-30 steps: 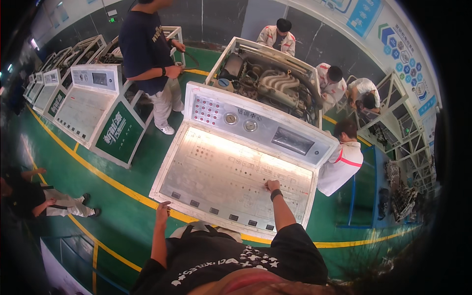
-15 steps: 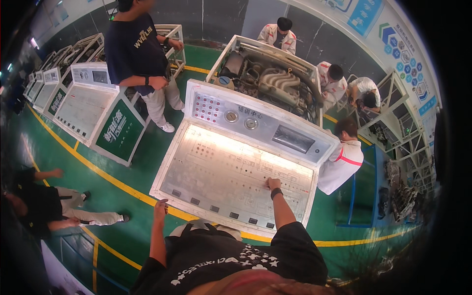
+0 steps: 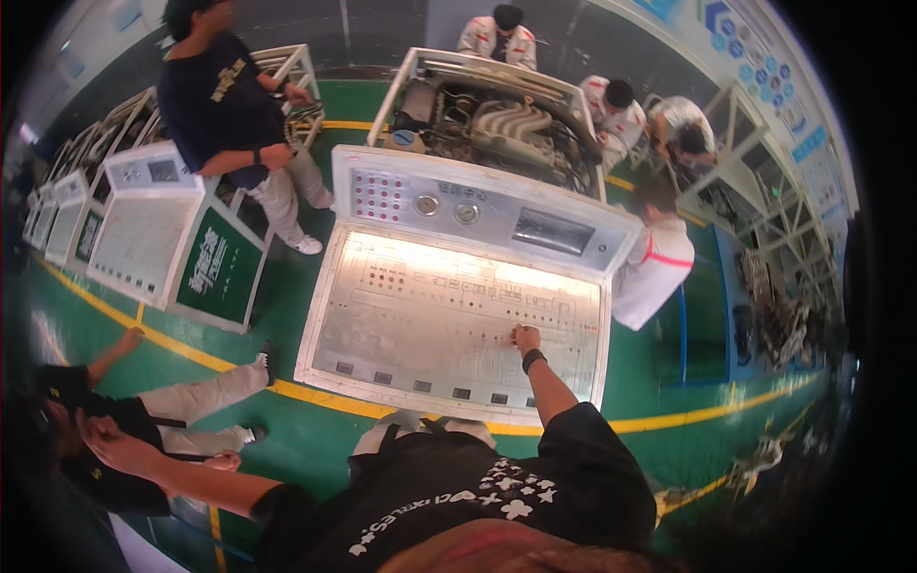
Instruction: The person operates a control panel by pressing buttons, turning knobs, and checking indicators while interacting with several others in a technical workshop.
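My right hand (image 3: 524, 337), with a black band on its wrist, is at the right half of a sloping white panel (image 3: 401, 320). Its fingers are drawn together close to the panel's small holes; anything between them is too small to make out. The panel carries printed line diagrams, rows of small sockets and several dark switches (image 3: 421, 386) along its lower edge. Stretched out to the far left, my left hand (image 3: 117, 447) is off the panel, its fingers apart and somewhat blurred, with nothing visible in them. It overlaps a person in black there.
Above the panel, a console (image 3: 487, 215) holds red buttons, two round gauges and a dark screen. Behind it sits an engine (image 3: 506, 124) in a white frame. People stand around it, and more benches (image 3: 143, 239) line the left.
My left hand has left the panel's lower left corner and swung far left, its fingers opening. My right hand stays near the same spot on the panel. The view has shifted.
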`<action>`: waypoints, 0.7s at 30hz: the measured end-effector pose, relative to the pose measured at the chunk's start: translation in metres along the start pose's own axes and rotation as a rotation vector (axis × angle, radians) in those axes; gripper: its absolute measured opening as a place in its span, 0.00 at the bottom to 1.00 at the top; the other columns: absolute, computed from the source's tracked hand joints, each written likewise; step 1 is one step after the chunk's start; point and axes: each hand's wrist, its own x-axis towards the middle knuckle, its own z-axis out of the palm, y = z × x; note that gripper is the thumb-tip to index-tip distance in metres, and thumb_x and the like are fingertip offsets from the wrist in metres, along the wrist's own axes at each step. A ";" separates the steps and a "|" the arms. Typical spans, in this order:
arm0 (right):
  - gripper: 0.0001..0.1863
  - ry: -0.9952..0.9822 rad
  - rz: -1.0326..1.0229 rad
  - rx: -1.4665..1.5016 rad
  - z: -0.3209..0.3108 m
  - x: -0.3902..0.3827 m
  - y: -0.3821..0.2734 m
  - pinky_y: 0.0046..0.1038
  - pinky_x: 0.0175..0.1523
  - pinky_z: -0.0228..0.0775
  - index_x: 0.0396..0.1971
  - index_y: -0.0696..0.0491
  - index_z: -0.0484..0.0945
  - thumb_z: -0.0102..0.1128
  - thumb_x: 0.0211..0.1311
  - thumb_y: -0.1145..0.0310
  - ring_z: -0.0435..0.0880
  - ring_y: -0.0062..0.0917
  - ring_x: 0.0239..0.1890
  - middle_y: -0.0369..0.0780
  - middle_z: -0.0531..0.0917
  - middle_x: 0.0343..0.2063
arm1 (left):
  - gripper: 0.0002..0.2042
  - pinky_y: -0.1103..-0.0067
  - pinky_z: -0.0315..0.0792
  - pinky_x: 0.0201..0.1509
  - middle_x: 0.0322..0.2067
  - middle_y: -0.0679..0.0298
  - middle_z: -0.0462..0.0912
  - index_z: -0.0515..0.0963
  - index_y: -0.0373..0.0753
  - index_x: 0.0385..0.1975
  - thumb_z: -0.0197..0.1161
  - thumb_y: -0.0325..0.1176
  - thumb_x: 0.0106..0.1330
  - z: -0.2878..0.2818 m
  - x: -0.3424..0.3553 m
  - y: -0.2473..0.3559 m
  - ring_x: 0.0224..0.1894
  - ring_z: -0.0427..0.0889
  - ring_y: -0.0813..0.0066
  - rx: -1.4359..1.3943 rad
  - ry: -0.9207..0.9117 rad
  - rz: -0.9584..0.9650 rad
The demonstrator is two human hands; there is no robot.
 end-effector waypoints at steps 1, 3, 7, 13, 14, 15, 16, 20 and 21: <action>0.14 -0.047 -0.041 0.061 -0.004 -0.013 0.013 0.25 0.19 0.69 0.21 0.63 0.76 0.50 0.57 0.67 0.76 0.24 0.15 0.41 0.78 0.15 | 0.10 0.86 0.65 0.33 0.28 0.69 0.70 0.71 0.36 0.39 0.48 0.31 0.62 0.018 -0.012 -0.013 0.28 0.68 0.81 -0.002 -0.047 -0.002; 0.14 -0.030 -0.055 0.144 -0.023 -0.051 0.036 0.25 0.19 0.70 0.24 0.63 0.76 0.51 0.59 0.66 0.77 0.23 0.17 0.41 0.78 0.16 | 0.10 0.85 0.66 0.34 0.29 0.68 0.70 0.71 0.36 0.40 0.48 0.32 0.61 0.064 -0.079 -0.045 0.28 0.68 0.81 -0.105 -0.312 -0.030; 0.16 -0.077 -0.021 0.269 -0.068 -0.125 0.076 0.19 0.15 0.62 0.28 0.61 0.76 0.51 0.60 0.60 0.77 0.21 0.15 0.39 0.78 0.16 | 0.12 0.85 0.66 0.38 0.31 0.67 0.70 0.70 0.35 0.41 0.48 0.32 0.60 0.115 -0.311 -0.059 0.29 0.68 0.79 -0.522 -1.241 -0.142; 0.16 0.182 0.180 0.271 -0.167 -0.245 0.152 0.16 0.18 0.58 0.30 0.56 0.78 0.52 0.59 0.57 0.77 0.17 0.17 0.35 0.80 0.21 | 0.10 0.85 0.62 0.27 0.22 0.69 0.68 0.70 0.39 0.30 0.44 0.37 0.65 0.038 -0.524 0.158 0.22 0.65 0.82 -0.603 -2.569 -1.126; 0.15 0.227 0.234 0.285 -0.179 -0.262 0.165 0.16 0.20 0.59 0.32 0.55 0.79 0.53 0.58 0.57 0.77 0.16 0.18 0.34 0.80 0.23 | 0.10 0.86 0.61 0.26 0.21 0.70 0.67 0.70 0.38 0.29 0.43 0.36 0.65 0.028 -0.536 0.178 0.21 0.64 0.83 -0.644 -2.626 -1.051; 0.15 0.225 0.239 0.279 -0.187 -0.276 0.177 0.16 0.20 0.59 0.32 0.55 0.79 0.53 0.58 0.57 0.77 0.16 0.18 0.34 0.80 0.23 | 0.11 0.86 0.59 0.25 0.20 0.70 0.67 0.70 0.38 0.27 0.42 0.35 0.65 0.020 -0.541 0.199 0.21 0.64 0.84 -0.687 -2.675 -0.976; 0.15 0.282 0.236 0.317 -0.192 -0.291 0.187 0.16 0.21 0.59 0.33 0.54 0.79 0.53 0.58 0.57 0.77 0.16 0.19 0.34 0.80 0.24 | 0.11 0.87 0.59 0.24 0.20 0.71 0.67 0.70 0.38 0.26 0.42 0.34 0.65 0.017 -0.545 0.214 0.20 0.63 0.84 -0.710 -2.700 -0.681; 0.14 0.382 0.241 0.403 -0.200 -0.340 0.218 0.16 0.22 0.58 0.36 0.53 0.80 0.57 0.56 0.59 0.71 0.13 0.20 0.32 0.77 0.23 | 0.12 0.86 0.58 0.23 0.18 0.70 0.68 0.70 0.36 0.22 0.41 0.33 0.62 0.028 -0.569 0.236 0.19 0.63 0.83 -0.594 -2.566 -0.515; 0.14 0.429 0.247 0.410 -0.202 -0.352 0.232 0.16 0.22 0.58 0.35 0.53 0.80 0.57 0.56 0.60 0.70 0.13 0.20 0.32 0.77 0.22 | 0.11 0.85 0.58 0.22 0.18 0.70 0.68 0.70 0.36 0.23 0.42 0.32 0.61 0.025 -0.567 0.246 0.19 0.63 0.83 -0.570 -2.492 -0.658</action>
